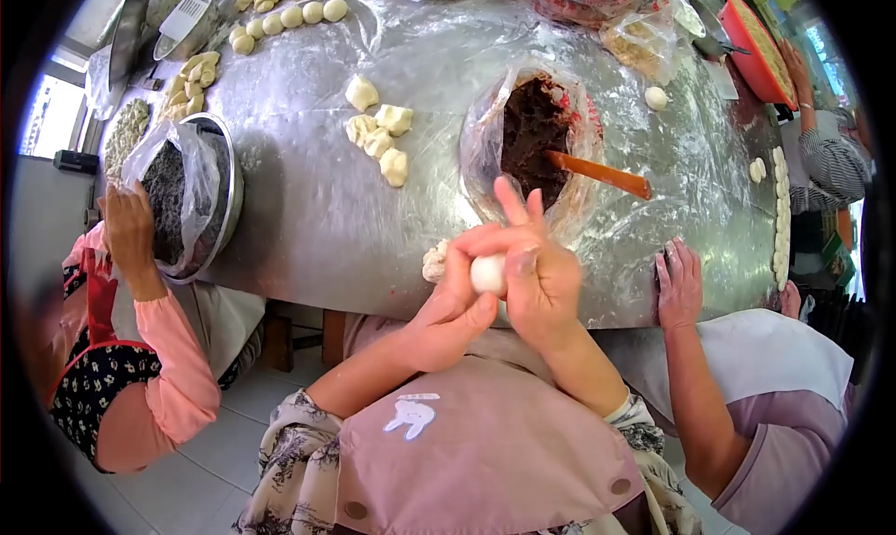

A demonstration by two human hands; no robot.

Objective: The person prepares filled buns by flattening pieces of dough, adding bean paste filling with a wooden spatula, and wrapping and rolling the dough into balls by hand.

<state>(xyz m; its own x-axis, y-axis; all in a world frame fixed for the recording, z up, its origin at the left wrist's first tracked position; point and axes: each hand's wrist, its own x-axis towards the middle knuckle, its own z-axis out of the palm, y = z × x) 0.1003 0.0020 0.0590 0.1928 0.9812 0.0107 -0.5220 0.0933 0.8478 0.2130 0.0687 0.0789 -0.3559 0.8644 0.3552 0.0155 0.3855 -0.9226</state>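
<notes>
Centre of frame, lower half: a white dough ball is held between the wearer's two hands, its far side hidden. The left hand cups it from the left, thumb beneath; the right hand is curled against it from the right. Two fingers project above; to which hand they belong cannot be determined. A pale dough lump is partly covered by the left hand. Just beyond, plastic wrapping surrounds dark paste; any vessel underneath is concealed, as is the sunken end of an orange-brown handle. Left of frame, a co-worker's hand is at a metal bowl, its fingertips obscured. Upper right, a red basin lies near the dark lens border, its contents not identifiable
</notes>
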